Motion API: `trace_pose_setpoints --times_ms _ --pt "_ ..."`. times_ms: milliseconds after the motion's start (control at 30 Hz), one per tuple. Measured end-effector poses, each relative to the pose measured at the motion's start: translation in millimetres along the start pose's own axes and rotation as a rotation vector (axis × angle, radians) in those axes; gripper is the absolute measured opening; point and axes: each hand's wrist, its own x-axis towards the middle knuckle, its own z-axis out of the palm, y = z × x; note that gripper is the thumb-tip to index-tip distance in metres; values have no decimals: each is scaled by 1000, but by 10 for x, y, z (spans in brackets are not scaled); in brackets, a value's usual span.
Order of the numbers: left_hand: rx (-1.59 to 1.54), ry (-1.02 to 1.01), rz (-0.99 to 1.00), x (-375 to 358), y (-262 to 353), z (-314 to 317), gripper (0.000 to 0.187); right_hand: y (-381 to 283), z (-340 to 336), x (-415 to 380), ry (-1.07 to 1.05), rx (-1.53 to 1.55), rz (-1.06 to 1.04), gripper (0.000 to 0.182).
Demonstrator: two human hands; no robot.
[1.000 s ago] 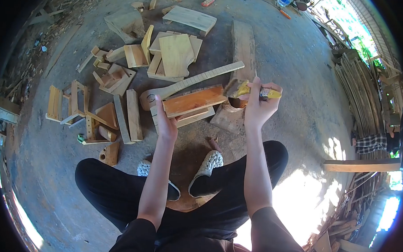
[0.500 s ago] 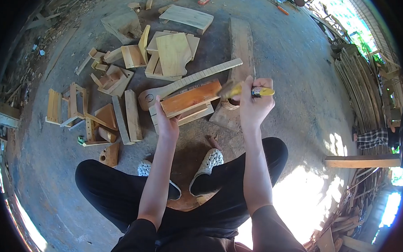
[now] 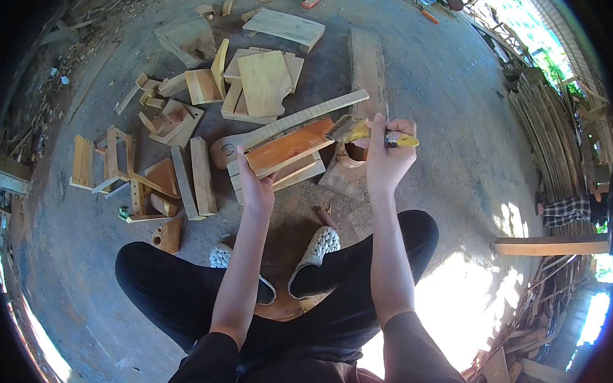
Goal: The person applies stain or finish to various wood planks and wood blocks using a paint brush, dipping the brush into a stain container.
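My left hand (image 3: 256, 186) grips the near-left end of a reddish-brown wooden board (image 3: 291, 148), its upper face shiny and wet-looking. In my right hand (image 3: 391, 154) is a paintbrush (image 3: 352, 129) with a yellow handle, the fingers closed round it. Its bristles reach the right end of the board. A pot (image 3: 351, 154) stands below the brush, partly hidden by the right hand. Behind the board lies a long pale strip with cross lines (image 3: 309, 114), widening to a rounded end at the left. Pale wooden slats (image 3: 299, 176) show under the board.
Small wooden frames and boxes (image 3: 105, 161) lie to the left. Cut boards (image 3: 264, 82) are stacked ahead, and a long plank (image 3: 367, 72) lies on the floor beyond the pot. Piled strips (image 3: 548, 139) line the right side, near a wooden beam (image 3: 551, 246).
The paintbrush has turned from a blurred, downward slant to nearly level, its bristles now spread at the board's right end. The left hand and board have barely moved.
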Motion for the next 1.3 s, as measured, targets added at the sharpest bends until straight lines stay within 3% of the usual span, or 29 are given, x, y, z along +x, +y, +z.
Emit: trace_pose_setpoints --times_ms 233,300,433,500,633,700,800,1033,1100,1233,1300 --pt "-13 29 -13 64 23 0 71 -15 85 -70 -132 80 0 19" --pt "6 -69 -10 108 21 -66 79 -85 19 102 -85 114 -33 22" --pt "25 -146 -71 52 173 9 79 -339 -285 699 -65 -198 8 23" --pt "99 -172 -177 33 273 38 79 -306 -420 1057 -228 -438 55 26" --pt "315 3 -102 97 354 77 78 407 -521 1478 -410 -582 140 26" --pt "436 137 -73 111 383 90 74 1032 -563 1474 -509 -518 175 22" --pt "527 182 -37 73 441 116 67 1567 -626 1204 -541 -359 258 21" --pt "629 110 -88 178 605 -5 65 2282 -563 728 -570 -346 329 18" --pt "552 6 -190 178 634 -17 71 2417 -518 656 -579 -374 336 18" --pt "315 73 -319 -231 479 88 59 2700 -481 610 -635 -496 243 15" --pt "407 187 -207 -461 175 4 51 2691 -490 617 -650 -503 252 16"
